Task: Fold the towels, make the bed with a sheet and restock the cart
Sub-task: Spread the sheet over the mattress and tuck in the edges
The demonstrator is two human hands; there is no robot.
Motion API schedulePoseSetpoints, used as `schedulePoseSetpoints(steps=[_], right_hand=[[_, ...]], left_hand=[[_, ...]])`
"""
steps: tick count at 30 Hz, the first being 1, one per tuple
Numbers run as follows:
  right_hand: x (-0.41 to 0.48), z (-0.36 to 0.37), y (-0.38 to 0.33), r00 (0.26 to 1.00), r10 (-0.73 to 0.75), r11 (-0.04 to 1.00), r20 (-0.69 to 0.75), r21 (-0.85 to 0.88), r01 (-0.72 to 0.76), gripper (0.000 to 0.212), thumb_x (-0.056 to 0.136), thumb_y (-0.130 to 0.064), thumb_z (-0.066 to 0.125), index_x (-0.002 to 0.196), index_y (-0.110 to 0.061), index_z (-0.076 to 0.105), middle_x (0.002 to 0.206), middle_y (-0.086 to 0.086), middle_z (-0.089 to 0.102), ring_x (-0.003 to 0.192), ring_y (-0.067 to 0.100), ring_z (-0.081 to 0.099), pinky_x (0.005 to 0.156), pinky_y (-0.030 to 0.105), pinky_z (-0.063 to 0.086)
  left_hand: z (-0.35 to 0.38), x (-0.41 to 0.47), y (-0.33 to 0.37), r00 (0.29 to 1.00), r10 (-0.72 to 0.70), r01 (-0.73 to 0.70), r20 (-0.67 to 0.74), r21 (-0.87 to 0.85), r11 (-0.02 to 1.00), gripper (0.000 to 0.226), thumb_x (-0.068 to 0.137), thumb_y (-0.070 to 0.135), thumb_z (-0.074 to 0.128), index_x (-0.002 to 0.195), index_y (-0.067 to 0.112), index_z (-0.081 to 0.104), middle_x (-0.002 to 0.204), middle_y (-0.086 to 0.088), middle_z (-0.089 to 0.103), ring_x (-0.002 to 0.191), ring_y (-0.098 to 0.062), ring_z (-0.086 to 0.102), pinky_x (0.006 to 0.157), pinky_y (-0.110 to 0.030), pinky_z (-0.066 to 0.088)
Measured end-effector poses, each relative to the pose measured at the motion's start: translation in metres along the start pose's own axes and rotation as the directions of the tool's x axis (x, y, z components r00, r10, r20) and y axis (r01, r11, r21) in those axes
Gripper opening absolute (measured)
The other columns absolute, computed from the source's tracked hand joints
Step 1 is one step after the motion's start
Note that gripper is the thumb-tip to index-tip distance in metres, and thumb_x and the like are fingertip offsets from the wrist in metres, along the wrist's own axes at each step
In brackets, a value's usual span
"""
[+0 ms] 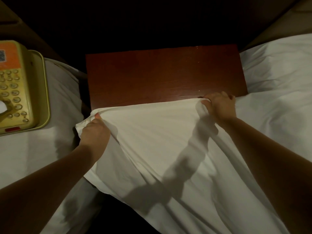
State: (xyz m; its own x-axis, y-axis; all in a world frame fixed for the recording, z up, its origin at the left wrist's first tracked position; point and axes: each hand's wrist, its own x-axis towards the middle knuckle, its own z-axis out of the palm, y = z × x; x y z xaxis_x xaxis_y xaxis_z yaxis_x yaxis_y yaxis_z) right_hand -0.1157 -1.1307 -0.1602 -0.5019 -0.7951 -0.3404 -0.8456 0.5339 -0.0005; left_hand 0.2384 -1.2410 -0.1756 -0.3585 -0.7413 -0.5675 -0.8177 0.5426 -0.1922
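Note:
A white sheet [152, 132] is stretched between both of my hands over the near edge of a dark wooden nightstand [165, 73]. My left hand [94, 132] grips the sheet's left corner, fingers curled into bunched cloth. At the sheet's upper right edge, near the nightstand's front right corner, my right hand [219, 105] holds a pinched fold. The cloth runs down and right from there over the bed [278, 107]. What lies under the sheet is hidden.
A yellowish telephone [15, 85] on a tray [44, 92] rests on white bedding [33, 149] at the left. A dark gap separates the nightstand from that bedding. More white bedding fills the right side. The background beyond the nightstand is black.

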Motion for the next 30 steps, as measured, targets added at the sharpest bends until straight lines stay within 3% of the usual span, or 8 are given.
schedulePoseSetpoints(steps=[8, 12, 15, 17, 21, 24, 28, 30], right_hand=[[0.005, -0.002, -0.02, 0.979, 0.17, 0.98, -0.114, 0.128, -0.155, 0.025, 0.097, -0.033, 0.05, 0.115, -0.019, 0.06, 0.123, 0.007, 0.054, 0.12, 0.028, 0.041, 0.103, 0.042, 0.026], [-0.007, -0.006, -0.027, 0.977, 0.088, 0.994, -0.193, 0.083, -0.073, 0.024, 0.095, -0.024, 0.053, 0.117, -0.017, 0.057, 0.124, 0.01, 0.051, 0.118, 0.031, 0.04, 0.101, 0.041, 0.027], [-0.016, 0.002, -0.042, 0.989, -0.08, 0.996, -0.122, 0.029, 0.084, 0.024, 0.093, -0.008, 0.046, 0.112, -0.014, 0.059, 0.114, 0.01, 0.054, 0.104, 0.028, 0.045, 0.085, 0.035, 0.036], [-0.021, 0.007, -0.055, 0.995, -0.065, 0.99, -0.075, 0.122, 0.074, 0.025, 0.092, -0.005, 0.045, 0.11, -0.012, 0.06, 0.111, 0.008, 0.056, 0.097, 0.025, 0.05, 0.074, 0.029, 0.039], [-0.028, 0.017, -0.077, 0.993, 0.005, 0.946, -0.114, 0.321, 0.032, 0.028, 0.093, -0.034, 0.055, 0.114, -0.015, 0.059, 0.118, 0.008, 0.055, 0.104, 0.026, 0.051, 0.086, 0.034, 0.042], [-0.025, 0.017, -0.093, 0.995, 0.101, 0.944, -0.017, 0.316, -0.091, 0.042, 0.085, -0.056, 0.058, 0.107, -0.021, 0.056, 0.12, 0.006, 0.05, 0.113, 0.029, 0.045, 0.09, 0.04, 0.039], [-0.013, 0.009, -0.105, 0.979, 0.189, 0.941, 0.077, 0.272, -0.203, 0.046, 0.083, -0.064, 0.054, 0.101, -0.021, 0.053, 0.121, 0.008, 0.048, 0.117, 0.031, 0.042, 0.092, 0.045, 0.039], [-0.008, 0.005, -0.106, 0.967, 0.224, 0.92, 0.122, 0.3, -0.251, 0.044, 0.08, -0.064, 0.059, 0.093, -0.024, 0.05, 0.121, 0.007, 0.048, 0.118, 0.031, 0.042, 0.094, 0.046, 0.038]], left_hand=[[-0.01, 0.001, 0.0, 0.997, -0.031, 0.029, 0.068, 0.025, 0.999, 0.051, 0.101, 0.003, 0.023, 0.143, -0.013, -0.002, 0.141, -0.021, 0.036, 0.122, -0.025, 0.05, 0.099, -0.032, 0.043], [-0.018, -0.004, 0.005, 0.999, -0.019, 0.014, 0.048, 0.086, 0.996, 0.05, 0.1, 0.0, 0.02, 0.141, -0.015, -0.005, 0.141, -0.022, 0.035, 0.123, -0.024, 0.049, 0.098, -0.031, 0.042], [-0.021, -0.005, 0.006, 0.998, 0.024, -0.03, 0.054, 0.111, 0.993, 0.05, 0.1, -0.002, 0.02, 0.141, -0.016, -0.005, 0.143, -0.023, 0.033, 0.124, -0.023, 0.048, 0.097, -0.03, 0.043], [-0.027, -0.008, 0.007, 0.996, 0.034, -0.044, 0.079, 0.13, 0.991, 0.049, 0.1, -0.002, 0.019, 0.141, -0.015, -0.004, 0.146, -0.025, 0.027, 0.129, -0.024, 0.044, 0.101, -0.029, 0.039], [-0.028, -0.008, 0.005, 0.994, 0.036, -0.05, 0.099, 0.138, 0.989, 0.047, 0.101, -0.001, 0.018, 0.143, -0.013, -0.001, 0.148, -0.024, 0.026, 0.131, -0.025, 0.042, 0.104, -0.03, 0.036], [-0.025, -0.005, -0.004, 0.993, 0.027, -0.039, 0.113, 0.102, 0.994, 0.045, 0.101, -0.001, 0.02, 0.144, -0.009, 0.011, 0.143, -0.021, 0.034, 0.126, -0.024, 0.046, 0.099, -0.03, 0.042], [-0.036, -0.009, -0.017, 0.989, 0.049, -0.05, 0.138, 0.005, 0.999, 0.049, 0.103, 0.008, 0.018, 0.147, -0.003, -0.001, 0.149, -0.016, 0.028, 0.132, -0.021, 0.039, 0.106, -0.028, 0.033], [-0.046, -0.014, -0.021, 0.99, -0.01, 0.035, 0.143, -0.17, 0.985, 0.05, 0.102, 0.011, 0.024, 0.149, 0.005, 0.008, 0.146, -0.016, 0.031, 0.127, -0.024, 0.043, 0.103, -0.031, 0.036]])
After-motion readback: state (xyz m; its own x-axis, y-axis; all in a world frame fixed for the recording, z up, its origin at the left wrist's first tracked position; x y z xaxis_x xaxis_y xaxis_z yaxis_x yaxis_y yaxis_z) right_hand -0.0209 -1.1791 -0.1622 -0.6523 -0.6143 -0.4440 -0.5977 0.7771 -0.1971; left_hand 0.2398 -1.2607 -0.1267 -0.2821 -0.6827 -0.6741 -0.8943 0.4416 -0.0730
